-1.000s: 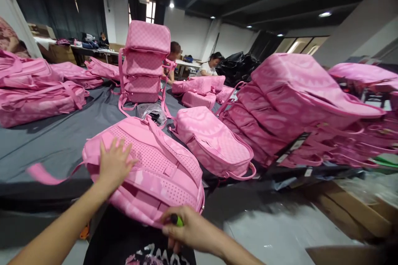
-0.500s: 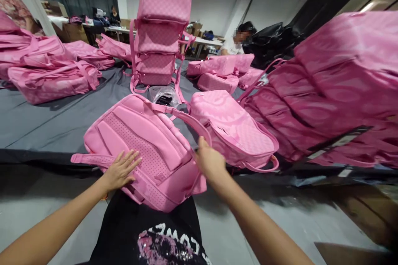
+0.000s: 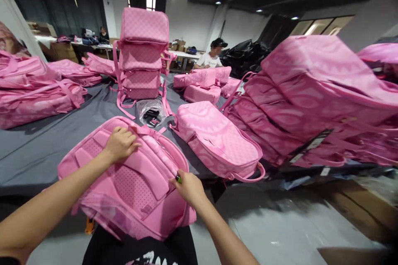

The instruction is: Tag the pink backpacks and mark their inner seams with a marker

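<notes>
A pink backpack (image 3: pixel 158 161) lies tilted at the table's front edge against my lap, its padded, perforated back panel facing up. My left hand (image 3: pixel 122 144) is closed on the backpack near its top, by the base of a shoulder strap; the exact fold in the fingers is hidden. At the right side of the bag, my right hand (image 3: pixel 189 187) is closed around a small green-and-black tool (image 3: pixel 178 179), mostly covered by the fingers. Just to the right lies a second pink backpack (image 3: pixel 217 132), front up, its top handle toward me.
A tall stack of pink bags (image 3: pixel 141 56) stands behind. Another big pile of backpacks (image 3: pixel 298 87) rises at right, with more bags (image 3: pixel 37 99) at left. A clear plastic bag (image 3: pixel 151 112) with black items lies on the grey-covered table (image 3: pixel 102 105). A co-worker (image 3: pixel 213 56) sits across.
My left hand has gone from lying flat on the lower panel to gripping the backpack's upper part. My right hand has moved from the strap down along the bag's side; the green tool now shows.
</notes>
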